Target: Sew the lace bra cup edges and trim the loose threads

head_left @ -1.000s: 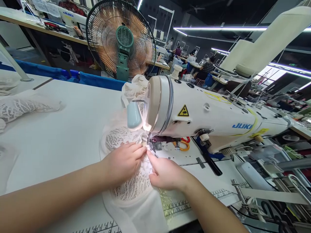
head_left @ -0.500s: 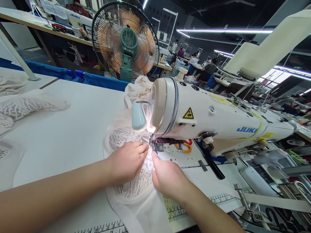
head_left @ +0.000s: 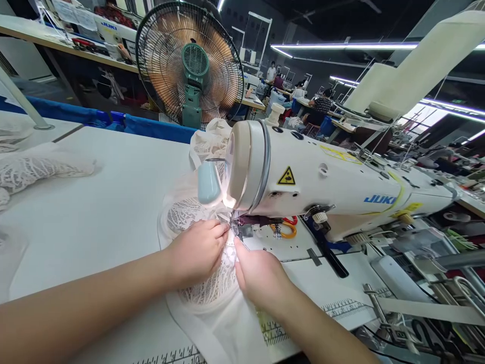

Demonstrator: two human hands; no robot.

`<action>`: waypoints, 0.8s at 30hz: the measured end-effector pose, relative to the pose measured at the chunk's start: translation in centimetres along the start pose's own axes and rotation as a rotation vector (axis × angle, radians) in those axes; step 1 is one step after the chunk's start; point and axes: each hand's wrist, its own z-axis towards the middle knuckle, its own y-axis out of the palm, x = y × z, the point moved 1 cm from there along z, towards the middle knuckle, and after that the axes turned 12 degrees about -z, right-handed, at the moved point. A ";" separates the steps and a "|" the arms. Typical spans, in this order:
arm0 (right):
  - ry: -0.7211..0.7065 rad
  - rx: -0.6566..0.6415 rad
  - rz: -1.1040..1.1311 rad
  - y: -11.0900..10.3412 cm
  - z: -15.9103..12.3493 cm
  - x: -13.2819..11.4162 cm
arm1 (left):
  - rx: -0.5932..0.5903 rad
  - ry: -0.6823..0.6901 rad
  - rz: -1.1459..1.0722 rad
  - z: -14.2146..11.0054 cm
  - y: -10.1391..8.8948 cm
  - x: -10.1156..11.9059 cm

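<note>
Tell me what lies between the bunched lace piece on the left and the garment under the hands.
Bare white tabletop separates the lace piece from the garment in the head view.

We read "JUKI" in blue along the near sewing machine (head_left: 341, 182) and again on a background machine (head_left: 113, 31). A yellow warning triangle (head_left: 287, 176) marked the near one's side; its yellow label (head_left: 413, 208) was too small for us. On the worktop's printed scale (head_left: 275, 333), we made out "15".
</note>
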 end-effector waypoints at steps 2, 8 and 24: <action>0.009 -0.010 -0.016 -0.2 0.2 -0.2 | -0.018 -0.018 0.017 0.2 0.0 -0.2; 0.034 0.038 -0.074 -0.2 -0.4 0.1 | 0.094 0.038 0.089 0.5 0.7 -1.3; -0.222 0.150 -0.017 4.2 -3.3 2.9 | -0.150 -0.286 0.020 -4.2 -1.3 1.5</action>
